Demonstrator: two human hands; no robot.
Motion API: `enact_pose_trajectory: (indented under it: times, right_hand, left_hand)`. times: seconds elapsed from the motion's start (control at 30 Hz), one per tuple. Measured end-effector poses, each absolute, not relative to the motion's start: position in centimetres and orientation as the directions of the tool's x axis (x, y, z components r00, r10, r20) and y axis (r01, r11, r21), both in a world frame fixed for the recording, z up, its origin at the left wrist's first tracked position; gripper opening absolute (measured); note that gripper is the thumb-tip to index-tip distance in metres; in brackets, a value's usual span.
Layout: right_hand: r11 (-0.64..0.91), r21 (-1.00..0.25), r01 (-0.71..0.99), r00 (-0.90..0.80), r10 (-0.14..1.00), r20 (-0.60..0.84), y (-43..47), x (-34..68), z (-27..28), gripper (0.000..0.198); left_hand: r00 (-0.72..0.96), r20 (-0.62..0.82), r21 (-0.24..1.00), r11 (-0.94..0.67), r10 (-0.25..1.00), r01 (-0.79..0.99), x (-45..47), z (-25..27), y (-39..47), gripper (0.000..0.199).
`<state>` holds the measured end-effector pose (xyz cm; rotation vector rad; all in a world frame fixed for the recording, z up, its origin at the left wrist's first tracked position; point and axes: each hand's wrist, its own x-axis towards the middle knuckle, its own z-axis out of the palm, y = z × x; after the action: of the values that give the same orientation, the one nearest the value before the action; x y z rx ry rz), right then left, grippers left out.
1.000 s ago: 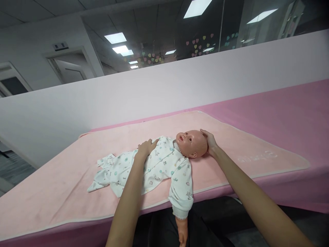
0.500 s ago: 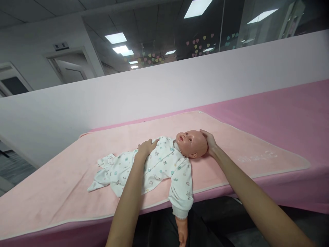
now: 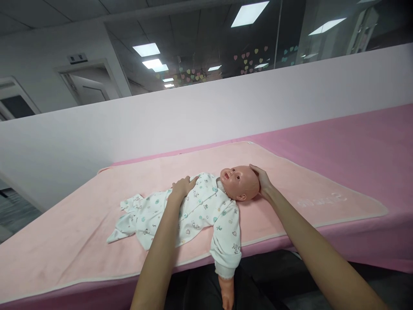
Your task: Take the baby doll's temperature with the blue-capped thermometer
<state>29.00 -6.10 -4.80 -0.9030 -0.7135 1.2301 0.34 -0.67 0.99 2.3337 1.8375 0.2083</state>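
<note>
Fingers (image 3: 192,183) lie atop the doll (image 3: 206,202) and behind its head (image 3: 241,183).

Above the white partition (image 3: 206,112), I note dark glass (image 3: 292,26) bearing heart-shaped stickers (image 3: 256,51), several lit rectangular panels (image 3: 250,14), and, leftward, a doorway (image 3: 92,91).

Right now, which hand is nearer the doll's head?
Right. The right hand touches the back of the doll's head; the left hand rests on the doll's clothed torso, apart from the head.
</note>
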Motion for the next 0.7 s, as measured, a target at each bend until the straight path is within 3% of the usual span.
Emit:
enact_pose_trajectory:
  times: [0.37, 0.7]
  right_hand:
    - [0.054, -0.868, -0.494, 0.207, 0.977, -0.057, -6.11, 28.86, -4.64, 0.022]
    - [0.104, -0.877, -0.469, 0.219, 0.976, -0.001, -6.04, 29.23, -4.61, 0.025]
  left_hand:
    - [0.23, 0.029, 0.202, -0.231, 0.973, 0.952, 0.18, 0.57, -0.28, 0.065]
    - [0.237, 0.029, 0.247, -0.237, 0.971, 0.94, -0.08, 0.11, 0.18, 0.065]
